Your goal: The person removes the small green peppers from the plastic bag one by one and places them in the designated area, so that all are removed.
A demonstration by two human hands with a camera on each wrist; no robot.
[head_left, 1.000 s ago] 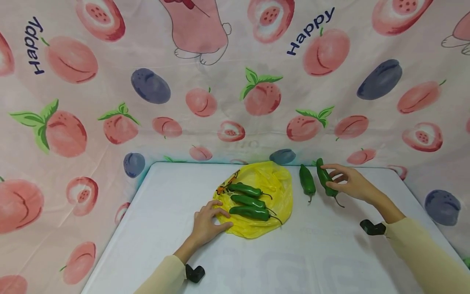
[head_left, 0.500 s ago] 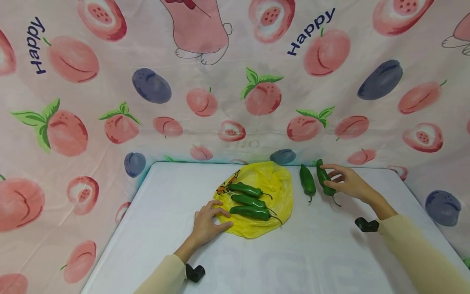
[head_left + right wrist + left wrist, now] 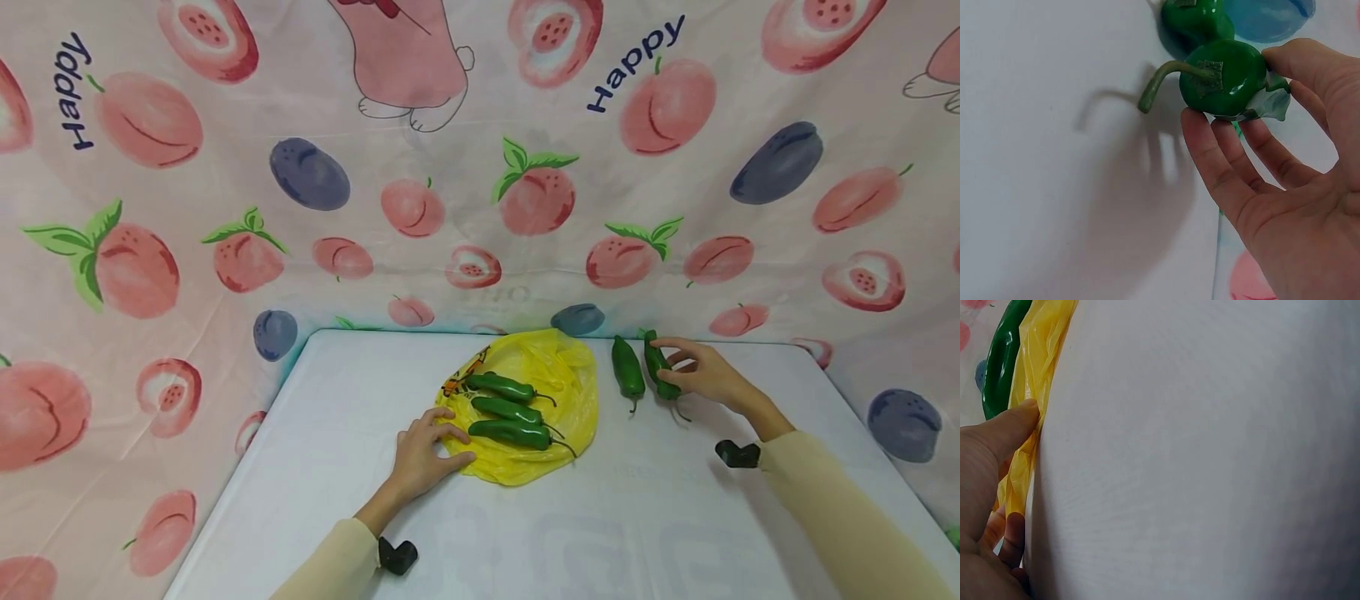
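Observation:
On a yellow plastic bag (image 3: 577, 375) lie three green peppers, the nearest pepper (image 3: 510, 434) closest to the left hand (image 3: 422, 458). Spread, bent fingers of that hand rest on the bag's left edge; the left wrist view shows the thumb against the yellow plastic (image 3: 1038, 350), beside a green pepper (image 3: 1000, 369). At the back right, the right hand (image 3: 701, 375) pinches a green pepper (image 3: 656, 362) between thumb and fingers. The right wrist view shows this pepper (image 3: 1229, 78) stem-end first, held over its shadow. Just left of it lies another pepper (image 3: 627, 367).
A white table (image 3: 600, 533) carries everything. Behind it hangs a pale pink cloth (image 3: 450, 150) printed with peaches, plums and lettering. Black pieces show at both wrists, one by the left cuff (image 3: 397, 557) and one by the right cuff (image 3: 738, 454).
The right hand has shifted slightly left with its pepper, now closer to the pepper lying beside it. The left hand, the bag and the peppers on it have not visibly moved.

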